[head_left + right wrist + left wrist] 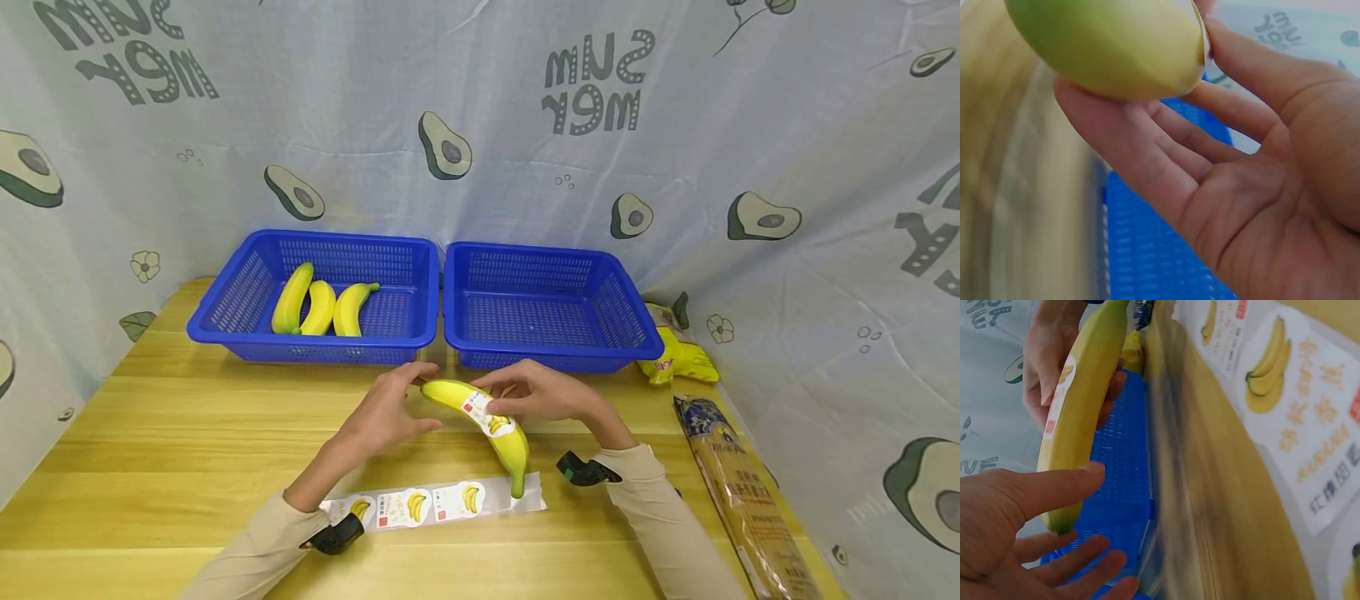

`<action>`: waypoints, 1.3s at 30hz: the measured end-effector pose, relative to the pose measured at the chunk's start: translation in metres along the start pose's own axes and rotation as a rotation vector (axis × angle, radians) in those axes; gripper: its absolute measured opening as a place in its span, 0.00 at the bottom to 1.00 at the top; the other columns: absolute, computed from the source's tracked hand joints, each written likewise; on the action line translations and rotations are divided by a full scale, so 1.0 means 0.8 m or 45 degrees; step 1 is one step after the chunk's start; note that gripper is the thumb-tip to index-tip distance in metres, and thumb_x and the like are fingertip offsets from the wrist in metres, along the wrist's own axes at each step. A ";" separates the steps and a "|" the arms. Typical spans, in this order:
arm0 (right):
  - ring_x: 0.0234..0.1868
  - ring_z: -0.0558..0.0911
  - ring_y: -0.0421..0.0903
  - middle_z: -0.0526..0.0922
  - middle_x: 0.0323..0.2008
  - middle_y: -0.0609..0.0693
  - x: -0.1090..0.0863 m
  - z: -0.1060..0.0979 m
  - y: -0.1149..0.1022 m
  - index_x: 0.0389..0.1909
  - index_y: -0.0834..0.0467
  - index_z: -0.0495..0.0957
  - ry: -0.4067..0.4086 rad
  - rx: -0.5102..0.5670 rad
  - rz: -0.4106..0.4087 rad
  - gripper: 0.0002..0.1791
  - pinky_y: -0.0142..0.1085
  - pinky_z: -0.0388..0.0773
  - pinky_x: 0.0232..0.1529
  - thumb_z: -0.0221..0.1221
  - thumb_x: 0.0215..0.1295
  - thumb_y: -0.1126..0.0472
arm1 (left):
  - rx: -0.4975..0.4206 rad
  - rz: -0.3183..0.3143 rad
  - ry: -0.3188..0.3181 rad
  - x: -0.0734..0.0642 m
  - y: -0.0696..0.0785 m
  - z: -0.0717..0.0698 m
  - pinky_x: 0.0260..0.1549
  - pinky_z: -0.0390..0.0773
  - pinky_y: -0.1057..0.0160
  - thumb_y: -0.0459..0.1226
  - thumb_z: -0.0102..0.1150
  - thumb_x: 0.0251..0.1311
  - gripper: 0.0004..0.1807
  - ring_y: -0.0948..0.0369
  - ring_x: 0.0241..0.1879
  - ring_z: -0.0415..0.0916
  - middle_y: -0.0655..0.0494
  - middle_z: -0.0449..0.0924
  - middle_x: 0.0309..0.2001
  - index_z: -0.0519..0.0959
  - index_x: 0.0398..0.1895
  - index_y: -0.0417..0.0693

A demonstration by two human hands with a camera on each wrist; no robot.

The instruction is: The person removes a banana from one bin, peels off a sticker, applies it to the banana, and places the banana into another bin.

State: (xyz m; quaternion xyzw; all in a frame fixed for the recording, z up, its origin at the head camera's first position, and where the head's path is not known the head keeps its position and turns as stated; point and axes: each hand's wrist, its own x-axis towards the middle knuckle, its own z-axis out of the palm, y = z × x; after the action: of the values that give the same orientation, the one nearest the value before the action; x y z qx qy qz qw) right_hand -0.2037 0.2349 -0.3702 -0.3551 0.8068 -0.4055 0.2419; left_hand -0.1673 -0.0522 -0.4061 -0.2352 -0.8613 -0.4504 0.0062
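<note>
A yellow banana (513, 450) with greenish ends is held above the table, bearing a white label sticker (477, 407) with a banana picture. My right hand (543, 390) grips it around the middle, thumb at the sticker and fingers beneath. At the banana's other end, my left hand (382, 417) has its fingers spread; in the left wrist view the thumb (1054, 490) overlaps the banana near its tip. Below lies a strip of label stickers (487, 500) on the table, its left end partly behind the left wrist.
Two blue baskets stand at the back of the wooden table (150, 467). Three bananas lie in the left basket (311, 340); the right basket (555, 350) shows a bare floor. Yellow packets (678, 358) and a long brown package (738, 483) lie at the right, by a printed curtain (360, 100).
</note>
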 end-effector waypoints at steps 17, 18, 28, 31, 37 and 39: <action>0.55 0.86 0.55 0.76 0.65 0.65 -0.019 -0.042 -0.028 0.83 0.66 0.59 -0.036 0.305 0.137 0.33 0.52 0.91 0.52 0.53 0.87 0.56 | -1.184 -0.450 0.215 0.033 0.017 0.033 0.61 0.85 0.44 0.27 0.58 0.78 0.21 0.36 0.61 0.82 0.27 0.82 0.60 0.74 0.68 0.24; 0.55 0.85 0.55 0.75 0.65 0.66 -0.018 -0.044 -0.029 0.82 0.66 0.58 -0.026 0.324 0.137 0.32 0.53 0.91 0.53 0.53 0.87 0.56 | -1.220 -0.461 0.233 0.035 0.019 0.034 0.62 0.84 0.45 0.27 0.58 0.78 0.21 0.36 0.62 0.82 0.26 0.81 0.61 0.73 0.68 0.23; 0.56 0.86 0.53 0.76 0.66 0.65 -0.003 -0.079 -0.044 0.81 0.66 0.61 0.117 0.256 0.101 0.29 0.52 0.91 0.52 0.50 0.87 0.59 | -1.416 -0.512 0.349 0.052 0.026 0.043 0.61 0.86 0.51 0.28 0.54 0.80 0.18 0.42 0.59 0.86 0.28 0.83 0.58 0.74 0.65 0.22; 0.54 0.87 0.53 0.77 0.63 0.65 0.005 -0.092 -0.047 0.80 0.67 0.61 0.143 0.261 0.079 0.28 0.51 0.91 0.52 0.49 0.87 0.61 | -1.441 -0.542 0.369 0.057 0.027 0.044 0.62 0.85 0.49 0.28 0.55 0.80 0.16 0.43 0.57 0.87 0.31 0.85 0.55 0.76 0.62 0.23; 0.52 0.88 0.53 0.79 0.61 0.63 0.021 -0.111 -0.050 0.78 0.67 0.65 0.219 0.285 0.128 0.27 0.50 0.91 0.54 0.51 0.87 0.59 | -1.524 -0.605 0.381 0.064 0.031 0.047 0.61 0.85 0.49 0.28 0.56 0.80 0.17 0.42 0.58 0.87 0.36 0.88 0.50 0.74 0.64 0.24; 0.52 0.88 0.53 0.80 0.61 0.63 0.028 -0.117 -0.050 0.78 0.66 0.66 0.253 0.283 0.148 0.27 0.50 0.91 0.54 0.53 0.87 0.58 | -1.545 -0.622 0.397 0.066 0.032 0.048 0.60 0.86 0.51 0.28 0.55 0.80 0.18 0.44 0.56 0.88 0.38 0.87 0.48 0.73 0.65 0.24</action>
State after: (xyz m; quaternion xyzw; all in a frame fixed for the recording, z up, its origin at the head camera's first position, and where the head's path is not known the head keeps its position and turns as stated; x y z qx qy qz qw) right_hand -0.2661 0.2464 -0.2876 -0.2368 0.7962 -0.5108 0.2217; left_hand -0.1959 0.0110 -0.3972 0.0726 -0.4729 -0.8718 -0.1050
